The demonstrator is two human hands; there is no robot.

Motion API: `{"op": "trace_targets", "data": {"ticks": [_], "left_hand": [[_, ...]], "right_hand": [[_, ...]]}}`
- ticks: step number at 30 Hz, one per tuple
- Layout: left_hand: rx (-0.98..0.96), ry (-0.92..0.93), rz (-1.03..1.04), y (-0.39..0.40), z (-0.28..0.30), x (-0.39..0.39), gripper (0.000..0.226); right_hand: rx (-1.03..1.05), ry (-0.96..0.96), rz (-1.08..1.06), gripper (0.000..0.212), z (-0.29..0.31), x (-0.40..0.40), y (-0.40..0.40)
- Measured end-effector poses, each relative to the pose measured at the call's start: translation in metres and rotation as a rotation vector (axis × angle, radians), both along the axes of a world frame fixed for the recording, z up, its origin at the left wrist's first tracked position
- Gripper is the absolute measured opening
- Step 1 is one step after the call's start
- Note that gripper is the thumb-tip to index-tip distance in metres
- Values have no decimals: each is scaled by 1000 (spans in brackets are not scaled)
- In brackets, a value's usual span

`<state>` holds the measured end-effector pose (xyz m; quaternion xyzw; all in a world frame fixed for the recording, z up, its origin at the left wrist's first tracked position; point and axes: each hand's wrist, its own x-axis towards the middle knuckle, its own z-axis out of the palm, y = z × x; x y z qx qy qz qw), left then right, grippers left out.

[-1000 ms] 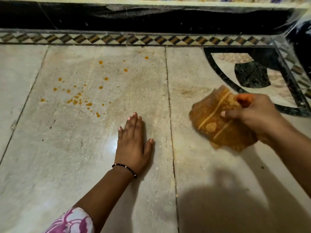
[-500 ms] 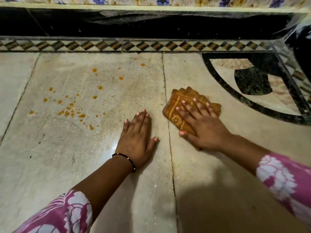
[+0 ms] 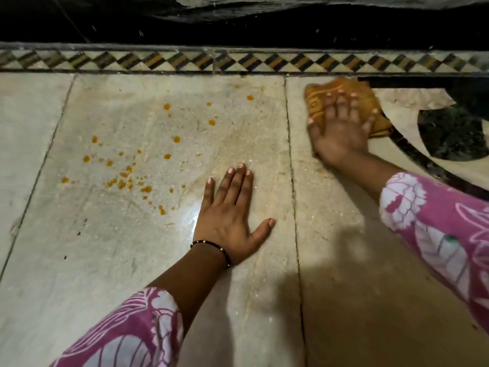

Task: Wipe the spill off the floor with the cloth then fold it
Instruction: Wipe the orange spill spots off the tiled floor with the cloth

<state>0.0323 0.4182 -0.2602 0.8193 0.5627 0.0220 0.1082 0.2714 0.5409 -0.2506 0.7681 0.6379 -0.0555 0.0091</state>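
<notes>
Orange drops of the spill [image 3: 127, 176] lie scattered over the pale marble floor [image 3: 105, 260], left of centre. A brown-orange patterned cloth [image 3: 316, 102] lies bunched on the floor at the upper right, close to the patterned border. My right hand [image 3: 341, 128] presses flat on the cloth with straight, spread fingers. Flat on the floor at the centre rests my left hand [image 3: 230, 215], fingers straight, just right of the spill and holding nothing.
A diamond-patterned border strip [image 3: 185, 60] and a dark wall base [image 3: 238, 25] run along the top. A black and green inlay [image 3: 449, 133] curves at the right. Floor joints [image 3: 293, 207] run between the slabs.
My right hand laid the cloth on the floor, pressed flat on it, then slid it away toward the border. The left hand stayed planted. The camera moved closer.
</notes>
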Motion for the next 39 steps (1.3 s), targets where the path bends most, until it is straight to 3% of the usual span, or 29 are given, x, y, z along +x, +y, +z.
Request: {"op": "trace_targets", "data": {"ticks": [4, 7, 11, 14, 18, 23, 27, 33, 36, 39], "left_hand": [[6, 9, 6, -1, -2, 1, 89], [15, 8, 6, -1, -4, 1, 89], [20, 1, -1, -1, -4, 0, 89], [15, 15, 1, -1, -3, 1, 88], [5, 34, -4, -1, -1, 1, 88], [15, 37, -2, -1, -2, 1, 89], [26, 30, -9, -1, -3, 0, 88], [-47, 86, -28, 1, 1, 0, 90], [-134, 122, -133, 11, 8, -12, 93], [-79, 204, -248, 33, 32, -61, 98]], "right_hand": [[2, 33, 322, 70, 5, -18, -78], [-33, 10, 276, 73, 8, 29, -135], [-54, -112, 91, 80, 23, 87, -106], [-60, -83, -17, 84, 20, 83, -43], [-96, -91, 201, 81, 8, 24, -16], [14, -43, 388, 71, 3, 3, -110], [4, 24, 211, 72, 8, 63, -144], [-41, 46, -59, 64, 11, 53, -51], [-73, -21, 225, 67, 11, -7, -55], [-31, -68, 594, 65, 10, -54, -119]]}}
